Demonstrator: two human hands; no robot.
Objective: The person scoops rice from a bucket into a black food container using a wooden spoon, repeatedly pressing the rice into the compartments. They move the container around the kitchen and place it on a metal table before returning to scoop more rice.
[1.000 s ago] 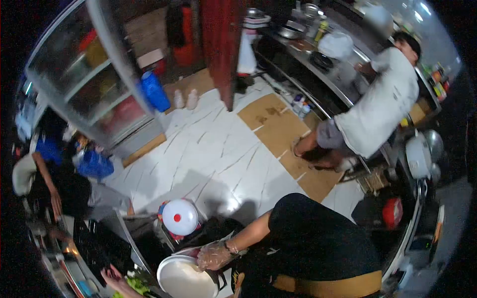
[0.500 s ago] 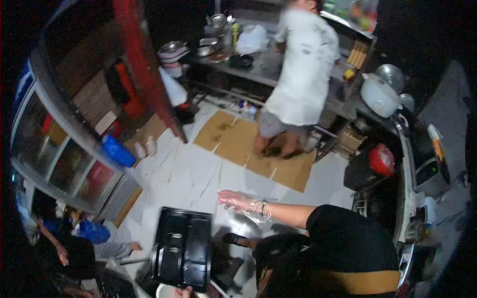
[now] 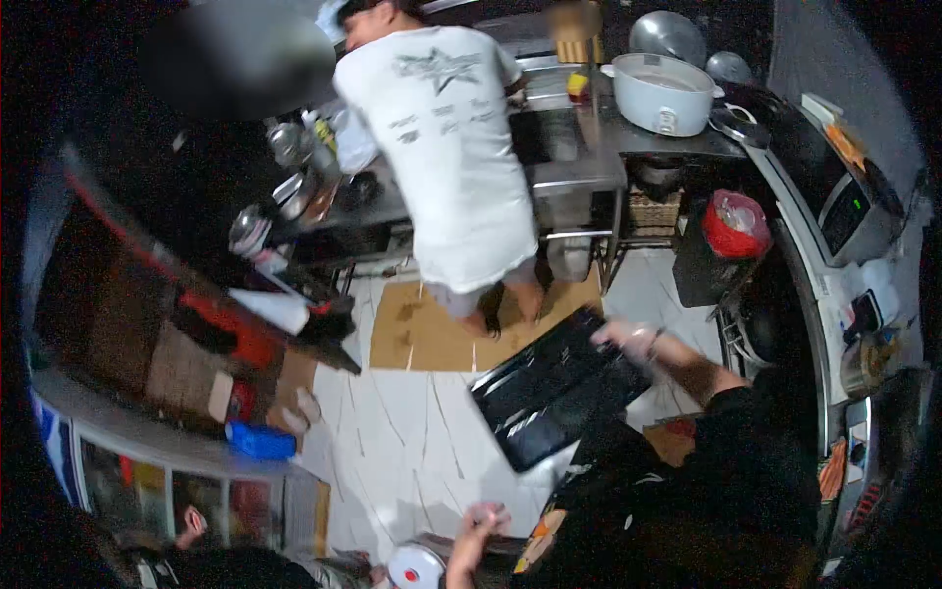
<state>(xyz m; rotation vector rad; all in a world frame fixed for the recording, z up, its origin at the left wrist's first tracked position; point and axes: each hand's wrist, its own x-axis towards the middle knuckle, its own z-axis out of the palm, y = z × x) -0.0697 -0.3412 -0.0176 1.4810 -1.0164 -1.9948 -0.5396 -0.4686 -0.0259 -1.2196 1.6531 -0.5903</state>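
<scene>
My right hand [image 3: 624, 339], in a clear plastic glove, grips the upper right edge of a black plastic compartment tray [image 3: 559, 393]. The tray tilts above the white floor, and the fingers are partly blurred at its rim. My left hand [image 3: 483, 518] is low in the view, apart from the tray, with its fingers loosely curved and nothing visible in them. Just below and left of it is a round white lid [image 3: 414, 567] with a red centre.
A person in a white shirt [image 3: 451, 147] stands on flattened cardboard [image 3: 397, 339] at a metal counter [image 3: 589, 182]. A white cooker [image 3: 663, 93] sits on that counter. Nearby is a bin with a red bag [image 3: 736, 231]. Another person's hand [image 3: 193, 525] shows at lower left.
The tray has moved from the lower left, where a hand held its bottom edge, to the right, into my gloved right hand. The view has turned, and the person in white appears closer.
</scene>
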